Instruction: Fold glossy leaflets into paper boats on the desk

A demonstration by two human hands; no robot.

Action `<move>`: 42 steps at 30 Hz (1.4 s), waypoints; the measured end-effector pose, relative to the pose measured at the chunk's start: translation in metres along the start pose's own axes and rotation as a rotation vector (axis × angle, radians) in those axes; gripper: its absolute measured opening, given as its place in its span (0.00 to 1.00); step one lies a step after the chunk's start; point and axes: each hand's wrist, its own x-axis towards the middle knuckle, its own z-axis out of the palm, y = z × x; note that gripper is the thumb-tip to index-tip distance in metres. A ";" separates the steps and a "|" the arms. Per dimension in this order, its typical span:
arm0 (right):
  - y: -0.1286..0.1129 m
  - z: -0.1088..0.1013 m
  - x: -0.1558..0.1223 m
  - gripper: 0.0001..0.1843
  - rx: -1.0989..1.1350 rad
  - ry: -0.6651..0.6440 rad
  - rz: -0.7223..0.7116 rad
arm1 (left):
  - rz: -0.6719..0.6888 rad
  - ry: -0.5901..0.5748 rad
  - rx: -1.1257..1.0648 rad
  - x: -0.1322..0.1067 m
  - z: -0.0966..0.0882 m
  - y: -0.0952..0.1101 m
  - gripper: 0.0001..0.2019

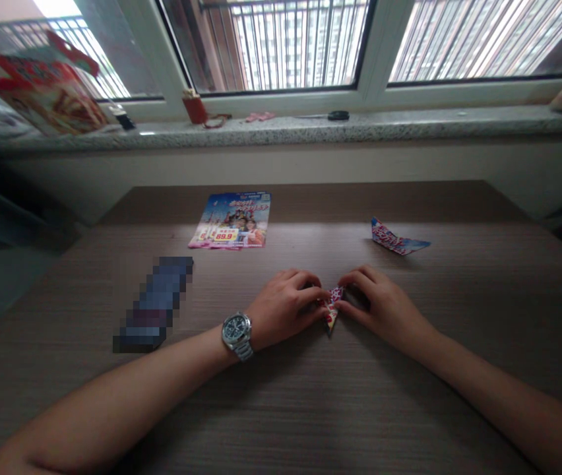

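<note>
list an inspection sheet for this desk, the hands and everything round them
surface: brown wood-grain table
things in hand: small folded printed paper, low on the table between both hands
clutter: printed flyer flat at the far middle; folded paper shape far right; blurred dark slab at left
hands: left hand, wristwatch on its wrist, and right hand both pinch the small folded printed paper
cables: nothing seen
surroundings: speckled window sill with a red packet and a small red box; barred windows behind
</note>
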 end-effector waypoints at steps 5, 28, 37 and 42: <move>-0.001 -0.001 -0.001 0.10 0.006 0.017 0.007 | -0.024 0.011 -0.009 0.000 0.002 0.000 0.15; -0.009 -0.001 -0.007 0.11 0.588 0.077 0.261 | -0.172 0.125 -0.584 -0.001 0.000 0.003 0.10; -0.010 -0.009 -0.005 0.13 0.720 -0.011 0.384 | -0.177 0.200 -0.664 0.001 -0.002 0.000 0.10; -0.011 -0.008 -0.005 0.13 0.769 -0.015 0.381 | -0.221 0.211 -0.701 0.000 -0.002 0.000 0.09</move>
